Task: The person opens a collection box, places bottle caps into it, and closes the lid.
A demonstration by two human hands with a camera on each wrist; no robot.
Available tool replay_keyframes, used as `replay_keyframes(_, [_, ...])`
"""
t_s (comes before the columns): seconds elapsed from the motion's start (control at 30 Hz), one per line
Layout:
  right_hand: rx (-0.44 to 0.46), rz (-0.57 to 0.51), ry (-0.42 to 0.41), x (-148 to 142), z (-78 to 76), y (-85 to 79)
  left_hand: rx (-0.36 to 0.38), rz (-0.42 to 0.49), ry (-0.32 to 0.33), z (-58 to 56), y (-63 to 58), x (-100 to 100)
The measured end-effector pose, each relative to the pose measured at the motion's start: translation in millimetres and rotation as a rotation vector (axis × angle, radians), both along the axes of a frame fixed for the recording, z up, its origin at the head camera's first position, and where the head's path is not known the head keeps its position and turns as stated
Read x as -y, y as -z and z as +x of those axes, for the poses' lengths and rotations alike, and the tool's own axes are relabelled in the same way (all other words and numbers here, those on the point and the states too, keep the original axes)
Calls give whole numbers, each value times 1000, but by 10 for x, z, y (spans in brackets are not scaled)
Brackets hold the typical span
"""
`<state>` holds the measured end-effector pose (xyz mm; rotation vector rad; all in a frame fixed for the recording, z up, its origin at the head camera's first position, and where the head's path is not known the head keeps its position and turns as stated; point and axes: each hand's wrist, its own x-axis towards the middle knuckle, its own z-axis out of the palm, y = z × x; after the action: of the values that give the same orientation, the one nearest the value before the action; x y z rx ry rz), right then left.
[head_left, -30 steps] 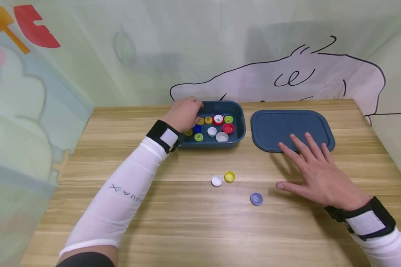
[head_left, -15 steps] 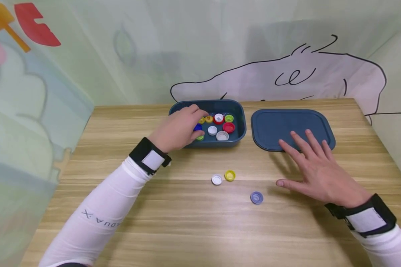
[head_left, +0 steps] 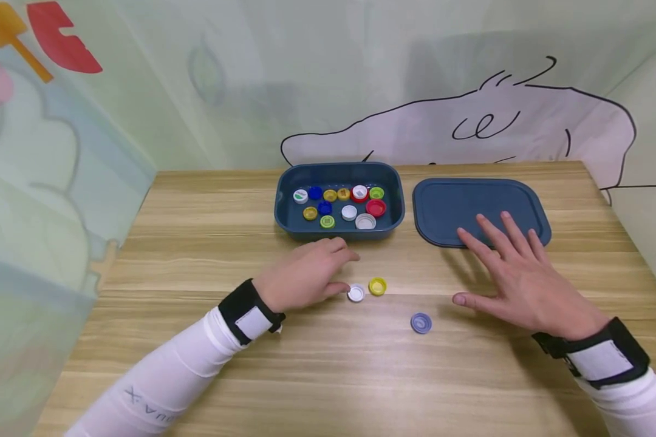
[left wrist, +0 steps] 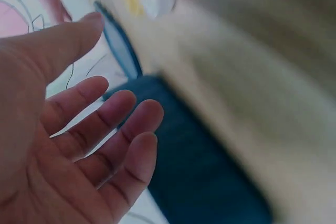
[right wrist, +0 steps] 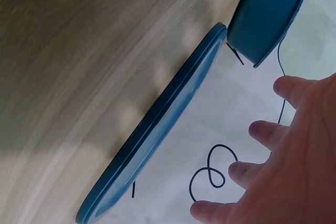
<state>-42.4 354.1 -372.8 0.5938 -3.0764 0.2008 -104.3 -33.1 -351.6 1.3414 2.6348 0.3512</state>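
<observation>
My left hand (head_left: 306, 274) hangs in front of the blue box with thumb and fingers apart. Its thumb tip is right at the white bottle cap (head_left: 356, 293) in the head view. The left wrist view shows the palm (left wrist: 63, 145) with loosely bent fingers and nothing between them. A yellow bottle cap (head_left: 378, 286) lies just right of the white one, and a purple cap (head_left: 421, 323) lies nearer me. My right hand (head_left: 530, 291) is spread over the table, its fingertips overlapping the near edge of the blue lid (head_left: 470, 209).
The blue box (head_left: 339, 233) stands at the table's back edge with several coloured caps inside, among them a red cap (head_left: 376, 208) and a green cap (head_left: 327, 221). A printed cloth (head_left: 240, 91) hangs behind the wooden table (head_left: 328, 376).
My left hand has come out of the box, moving toward me and right to the white cap. The box's left caps now show. My right hand stays put.
</observation>
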Motion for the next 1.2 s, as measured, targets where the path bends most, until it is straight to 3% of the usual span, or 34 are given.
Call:
replay_keyframes(0.3, [-9, -11, -6, -11, 21, 17, 16, -40, 51, 84, 256, -145])
replay_keyframes(0.73, [-11, -10, -8, -21, 27, 38, 24, -71, 43, 120, 329, -196])
replay_keyframes(0.87, [-16, -13, -12, -21, 27, 44, 25, -48, 33, 105, 277, -159])
replay_keyframes(1.2, [-16, -20, -14, -17, 35, 52, -38, 56, -78, -104, -92, 131])
